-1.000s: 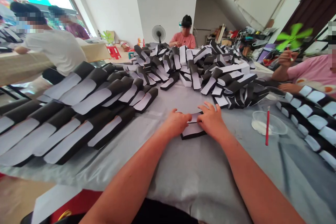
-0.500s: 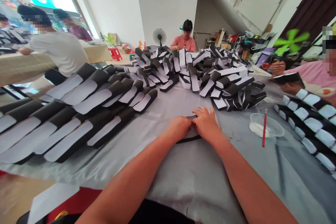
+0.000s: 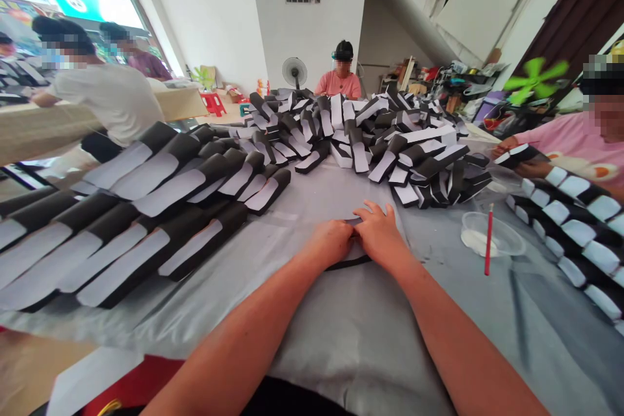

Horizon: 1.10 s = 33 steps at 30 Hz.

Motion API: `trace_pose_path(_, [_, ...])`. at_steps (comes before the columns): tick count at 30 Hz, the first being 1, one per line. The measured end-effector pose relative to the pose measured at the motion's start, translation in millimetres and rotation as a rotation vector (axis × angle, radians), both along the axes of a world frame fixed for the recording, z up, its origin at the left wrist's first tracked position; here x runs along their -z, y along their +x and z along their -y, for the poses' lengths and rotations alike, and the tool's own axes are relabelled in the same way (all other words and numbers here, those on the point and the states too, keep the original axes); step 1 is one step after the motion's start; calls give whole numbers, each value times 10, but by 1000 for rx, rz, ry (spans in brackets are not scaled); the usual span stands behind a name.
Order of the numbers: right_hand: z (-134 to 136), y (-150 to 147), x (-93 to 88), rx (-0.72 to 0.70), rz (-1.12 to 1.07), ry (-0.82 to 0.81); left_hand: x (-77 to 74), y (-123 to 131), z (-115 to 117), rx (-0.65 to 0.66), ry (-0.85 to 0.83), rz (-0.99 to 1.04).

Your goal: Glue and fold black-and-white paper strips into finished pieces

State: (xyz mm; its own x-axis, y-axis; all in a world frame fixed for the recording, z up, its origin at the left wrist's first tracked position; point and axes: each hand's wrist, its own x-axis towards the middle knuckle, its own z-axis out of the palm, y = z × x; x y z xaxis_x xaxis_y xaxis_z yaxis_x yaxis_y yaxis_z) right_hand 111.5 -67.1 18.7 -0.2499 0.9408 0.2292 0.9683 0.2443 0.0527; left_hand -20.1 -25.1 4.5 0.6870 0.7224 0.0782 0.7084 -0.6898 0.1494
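Observation:
My left hand (image 3: 332, 240) is closed, its fingertips pressed on a black-and-white paper piece (image 3: 349, 264) that lies on the grey cloth. Beside it, my right hand (image 3: 383, 233) pinches the same piece with thumb and forefinger, its other fingers raised and apart. The hands almost touch and cover most of the piece; a curved black edge shows below them. Stacks of folded black-and-white paper boxes (image 3: 163, 188) lie to the left. A loose heap of similar boxes (image 3: 358, 146) spreads beyond my hands.
To the right, a clear plastic tub (image 3: 511, 235) holds white paste, with a red stick (image 3: 489, 240) across its rim. More boxes (image 3: 582, 234) stand in rows at the right edge. A co-worker in pink (image 3: 575, 143) holds a box there; another co-worker (image 3: 340, 83) sits across the table.
My hands keep their hold on the paper piece with hardly any movement. The view shifts slightly. At right, the co-worker's raised hand has come down to the box.

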Motion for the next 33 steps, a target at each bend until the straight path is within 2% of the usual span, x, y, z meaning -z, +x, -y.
trace_pose_path(9, [0, 8, -16, 14, -43, 27, 4, -13, -34, -20, -36, 35])
trace_pose_path(15, [-27, 198, -197, 47, -410, 353, -131, -109, -74, -156, 6, 123])
trace_pose_path(18, [2, 278, -308, 26, -568, 433, -172, -141, -81, -200, 11, 166])
trace_pose_path(23, [-3, 336, -321, 113, -721, 414, -185, -150, -73, -246, 19, 245])
trace_pose_path(27, [-38, 343, -284, 242, -910, 302, -188, -141, -55, -264, 22, 300])
trace_pose_path(33, [-22, 348, -344, 230, -1066, 171, -139, -133, -54, -235, 58, 392])
